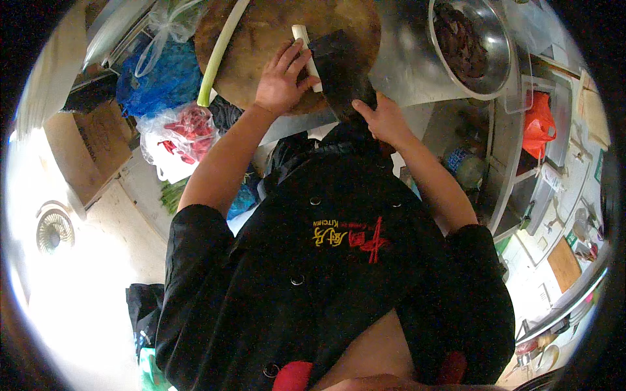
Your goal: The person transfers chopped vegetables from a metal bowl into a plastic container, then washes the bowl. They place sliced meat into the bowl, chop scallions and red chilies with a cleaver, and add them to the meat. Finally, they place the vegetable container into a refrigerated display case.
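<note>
My right hand (pixel 389 117) grips the handle end of a broad, dark cleaver (pixel 340 66). The blade lies over the round wooden chopping block (pixel 254 63), right alongside a short white leek piece (pixel 300 34). With fingers spread along it, my left hand (pixel 283 78) holds that piece against the block, thumb near its lower end. A longer leek stalk (pixel 222 49), pale at the top and green towards its lower end, lies across the block's left side and sticks out past the edge. The cleaver's handle is mostly hidden in my right hand.
On the right, a steel bowl (pixel 506 63) of dark reddish-brown food stands on the metal counter (pixel 403 63). Left of the block are a blue bag (pixel 161 78) and a clear bag with red contents (pixel 183 137). A cardboard box (pixel 93 146) and a fan (pixel 55 228) are farther left.
</note>
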Available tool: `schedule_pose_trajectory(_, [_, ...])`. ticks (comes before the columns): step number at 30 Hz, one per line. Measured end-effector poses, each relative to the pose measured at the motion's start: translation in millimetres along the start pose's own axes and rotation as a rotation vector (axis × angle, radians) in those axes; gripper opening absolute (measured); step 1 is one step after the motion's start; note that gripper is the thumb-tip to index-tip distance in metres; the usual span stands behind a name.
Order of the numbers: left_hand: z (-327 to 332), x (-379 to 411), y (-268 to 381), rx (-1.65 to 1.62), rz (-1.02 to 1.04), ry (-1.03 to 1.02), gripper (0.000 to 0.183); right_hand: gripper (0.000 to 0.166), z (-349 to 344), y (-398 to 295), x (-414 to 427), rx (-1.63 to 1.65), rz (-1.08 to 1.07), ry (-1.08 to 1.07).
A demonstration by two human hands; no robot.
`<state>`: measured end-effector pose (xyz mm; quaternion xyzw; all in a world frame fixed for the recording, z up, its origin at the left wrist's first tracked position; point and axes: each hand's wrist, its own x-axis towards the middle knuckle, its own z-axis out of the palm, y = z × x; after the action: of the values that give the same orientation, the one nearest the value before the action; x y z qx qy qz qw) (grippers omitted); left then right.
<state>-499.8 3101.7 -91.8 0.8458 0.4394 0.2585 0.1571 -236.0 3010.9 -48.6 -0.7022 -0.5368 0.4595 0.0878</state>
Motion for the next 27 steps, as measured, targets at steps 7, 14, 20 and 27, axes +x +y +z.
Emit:
schedule_pose_trajectory(7, [-0.2, 0.2, -0.5, 0.025, -0.001, -0.002, 0.062, 0.055, 11.7, -3.4, -41.2, -0.049, 0.098, 0.006])
schedule_pose_trajectory(14, [-6.1, 6.9, 8.9, -0.018, -0.029, 0.077, 0.050, 0.055, 14.6, -15.7, -45.3, 0.013, 0.077, 0.048])
schedule_pose_trajectory(20, [-3.1, 32.5, 38.7, -0.081, -0.539, -0.024, 0.042, 0.054, 8.2, -6.6, -38.8, 0.002, 0.029, 0.026])
schedule_pose_trajectory(27, [-14.6, 54.5, 33.9, -0.042, -0.746, -0.113, 0.044, 0.052, -15.0, 5.1, -23.7, 0.029, -0.208, 0.033])
